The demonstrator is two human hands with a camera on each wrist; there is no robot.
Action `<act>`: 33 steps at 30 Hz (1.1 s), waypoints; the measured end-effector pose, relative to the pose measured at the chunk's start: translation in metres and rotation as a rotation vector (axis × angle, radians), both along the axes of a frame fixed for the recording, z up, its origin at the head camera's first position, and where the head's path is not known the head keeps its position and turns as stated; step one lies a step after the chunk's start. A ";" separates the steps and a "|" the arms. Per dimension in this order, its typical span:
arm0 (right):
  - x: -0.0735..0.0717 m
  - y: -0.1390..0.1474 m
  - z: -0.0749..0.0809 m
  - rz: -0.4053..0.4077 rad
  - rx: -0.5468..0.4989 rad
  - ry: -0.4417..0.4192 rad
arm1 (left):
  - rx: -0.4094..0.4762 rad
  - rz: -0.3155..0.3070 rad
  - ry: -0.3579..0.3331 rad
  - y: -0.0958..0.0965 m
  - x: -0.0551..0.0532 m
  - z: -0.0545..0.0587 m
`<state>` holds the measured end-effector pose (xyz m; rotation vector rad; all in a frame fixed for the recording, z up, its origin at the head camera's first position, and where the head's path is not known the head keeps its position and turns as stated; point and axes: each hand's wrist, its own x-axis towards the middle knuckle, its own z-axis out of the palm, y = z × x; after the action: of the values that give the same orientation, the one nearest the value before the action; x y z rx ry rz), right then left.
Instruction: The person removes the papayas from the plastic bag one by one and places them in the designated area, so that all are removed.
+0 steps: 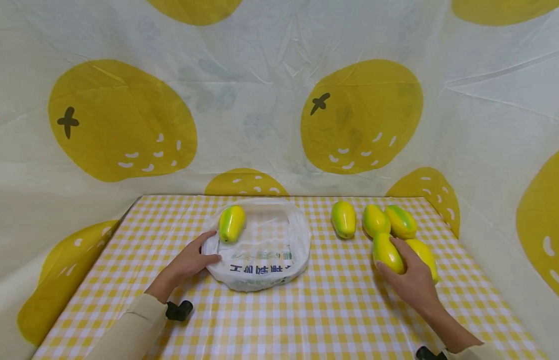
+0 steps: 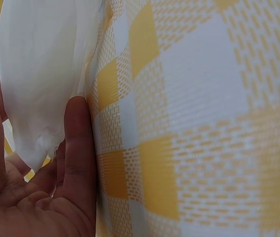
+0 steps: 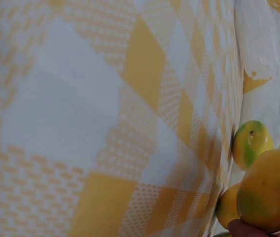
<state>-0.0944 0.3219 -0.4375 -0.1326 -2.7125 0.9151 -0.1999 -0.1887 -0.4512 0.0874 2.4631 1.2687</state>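
A white plastic bag [image 1: 302, 235] lies on the table with its rim spread wide, and one yellow-green papaya [image 1: 231, 223] sits inside at the left. My left hand [image 1: 189, 257] holds the bag's left edge between thumb and fingers; the left wrist view shows the white plastic [image 2: 39, 74] within that hand. On the right, my right hand [image 1: 412, 275] grips a papaya [image 1: 388, 254], thumb on the near side and fingers over the far side. This papaya [image 3: 268, 190] also shows in the right wrist view, in front of other papayas.
Next to the gripped papaya are a papaya [image 1: 376, 220] behind it, another papaya [image 1: 401, 221] at the back right and a papaya [image 1: 424, 257] partly behind my hand. A separate papaya [image 1: 344, 220] lies further left. Checked cloth [image 1: 270, 325] covers the table; a fruit-printed curtain [image 1: 247, 110] hangs behind.
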 end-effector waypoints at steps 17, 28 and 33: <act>-0.003 -0.002 -0.004 0.015 0.011 -0.021 | 0.006 0.004 -0.008 -0.001 -0.002 -0.003; -0.003 -0.002 -0.005 0.030 -0.006 -0.035 | -0.002 0.012 -0.015 0.000 -0.002 -0.003; -0.003 -0.003 -0.006 0.032 -0.005 -0.032 | -0.009 0.005 -0.006 0.000 -0.002 -0.003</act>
<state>-0.0972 0.3192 -0.4436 -0.1057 -2.7495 0.9362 -0.2018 -0.1891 -0.4541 0.0745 2.4648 1.2583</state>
